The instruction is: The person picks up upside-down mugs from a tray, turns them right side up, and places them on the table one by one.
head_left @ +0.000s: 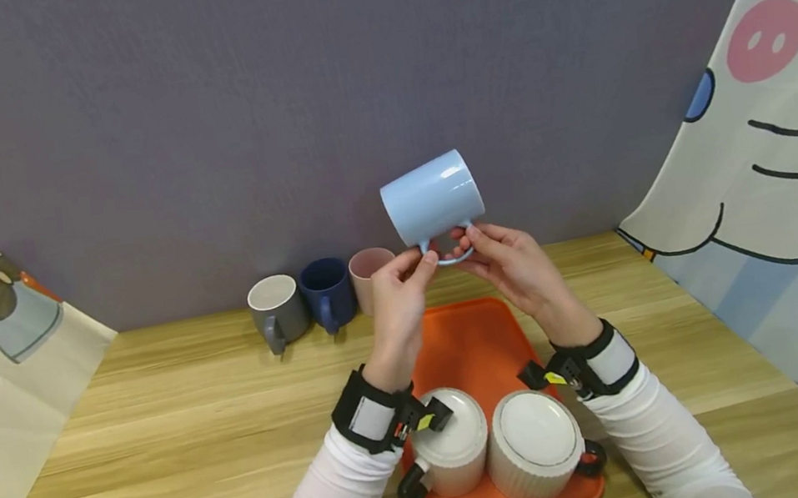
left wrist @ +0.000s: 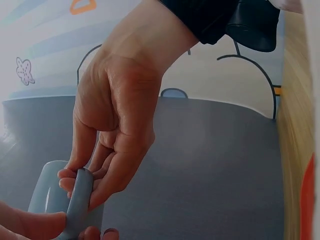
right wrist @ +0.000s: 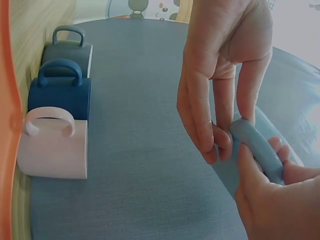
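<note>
Both hands are raised above the counter [head_left: 188, 428], forearms stretched forward and angled toward each other: the left hand [head_left: 402, 301] pinches the left end of a light blue mug's handle between thumb and fingers, and the right hand [head_left: 523, 273] pinches the right end likewise. The light blue mug [head_left: 432, 197] is held in the air, tipped on its side, handle downward. Behind the left hand, left to right, stand a grey mug [head_left: 285, 318], a navy mug [head_left: 327, 290] and a pink mug [head_left: 367, 278]; below the hands, an orange tray [head_left: 467, 341] bears two upturned whitish mugs [head_left: 535, 454].
</note>
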